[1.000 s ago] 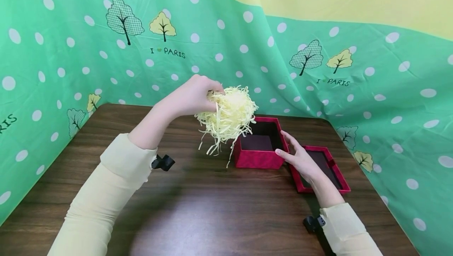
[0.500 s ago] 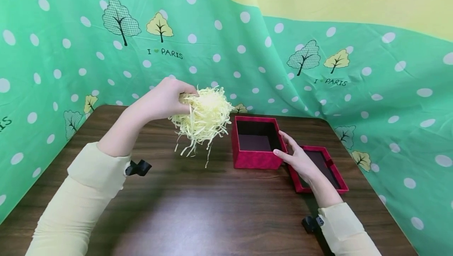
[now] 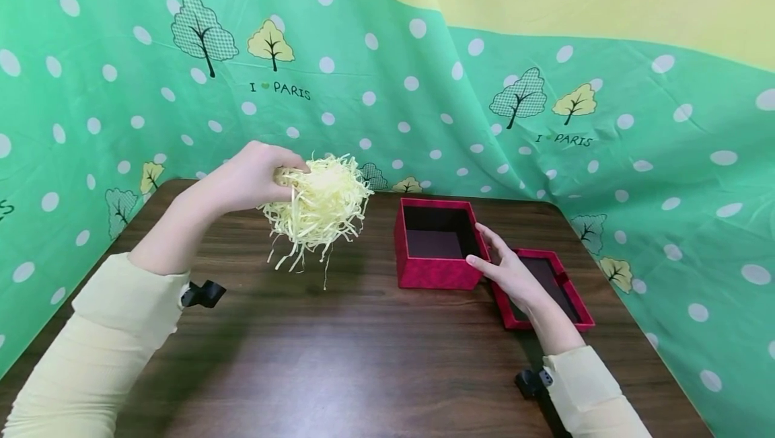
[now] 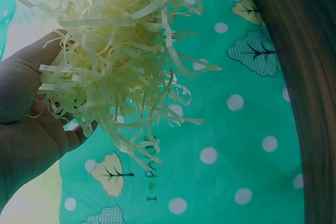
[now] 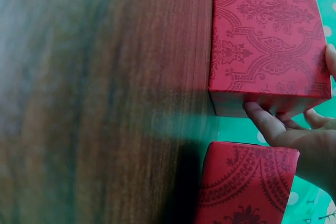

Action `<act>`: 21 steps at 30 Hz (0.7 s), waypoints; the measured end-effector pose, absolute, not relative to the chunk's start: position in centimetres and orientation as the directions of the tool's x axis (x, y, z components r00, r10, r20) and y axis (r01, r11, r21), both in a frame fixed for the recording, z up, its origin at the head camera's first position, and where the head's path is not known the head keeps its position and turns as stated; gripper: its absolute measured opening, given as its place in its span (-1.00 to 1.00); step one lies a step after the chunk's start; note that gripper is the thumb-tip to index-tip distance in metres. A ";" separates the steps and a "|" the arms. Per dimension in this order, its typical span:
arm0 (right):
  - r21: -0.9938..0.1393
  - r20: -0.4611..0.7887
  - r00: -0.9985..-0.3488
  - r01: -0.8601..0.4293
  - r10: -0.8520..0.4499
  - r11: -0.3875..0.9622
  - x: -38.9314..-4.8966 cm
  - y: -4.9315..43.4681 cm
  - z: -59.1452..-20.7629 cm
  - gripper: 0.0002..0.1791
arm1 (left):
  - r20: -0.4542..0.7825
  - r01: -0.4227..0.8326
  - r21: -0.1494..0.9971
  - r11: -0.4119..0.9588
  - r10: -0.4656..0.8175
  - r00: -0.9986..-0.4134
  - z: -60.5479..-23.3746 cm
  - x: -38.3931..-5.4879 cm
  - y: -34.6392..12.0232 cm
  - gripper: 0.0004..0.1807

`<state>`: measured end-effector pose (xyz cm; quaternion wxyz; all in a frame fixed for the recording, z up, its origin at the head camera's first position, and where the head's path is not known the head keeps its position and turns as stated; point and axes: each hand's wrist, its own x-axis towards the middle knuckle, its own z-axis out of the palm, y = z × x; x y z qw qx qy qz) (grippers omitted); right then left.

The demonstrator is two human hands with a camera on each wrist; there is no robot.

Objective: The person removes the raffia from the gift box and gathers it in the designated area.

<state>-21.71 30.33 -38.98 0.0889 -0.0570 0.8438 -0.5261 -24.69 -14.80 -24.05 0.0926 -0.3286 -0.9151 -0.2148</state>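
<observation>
My left hand (image 3: 257, 179) grips a bundle of pale yellow shredded paper (image 3: 321, 206) above the table, left of the box, with loose strands hanging below. In the left wrist view the shredded paper (image 4: 115, 51) bulges out past the fingers and hides part of them. A red patterned box (image 3: 442, 274) stands uncovered on the table, its dark inside showing bare. My right hand (image 3: 511, 275) rests against the box's right side, thumb at the front corner and fingers spread along the wall. The right wrist view shows the fingertips touching the box (image 5: 268, 35) low on that wall.
The red box lid (image 3: 580, 303) lies inside up to the right of the box, partly behind my right wrist. Brown wood table (image 3: 339, 357) spreads in front. A green dotted cloth (image 3: 375, 61) hangs right behind the table's far edge and along both sides.
My left hand has moved left with the shredded paper, from beside the box's left rim to well away from it. My right hand and the box have stayed in place.
</observation>
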 end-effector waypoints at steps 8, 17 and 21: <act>-0.892 -0.094 -0.979 0.002 -0.181 0.452 -21.8 30.3 -39.0 -0.09 | 0.297 0.615 0.319 0.721 0.540 -0.788 -25.4 -24.6 -17.0 -0.63; -0.889 -0.097 -0.979 0.003 -0.180 0.459 -21.8 30.3 -39.0 -0.10 | 0.255 0.578 0.328 0.748 0.519 -0.816 -27.0 -24.6 -19.0 -0.63; -0.889 -0.098 -0.979 0.005 -0.180 0.458 -21.9 30.3 -39.0 -0.11 | 0.250 0.577 0.325 0.750 0.520 -0.817 -28.3 -25.1 -19.7 -0.65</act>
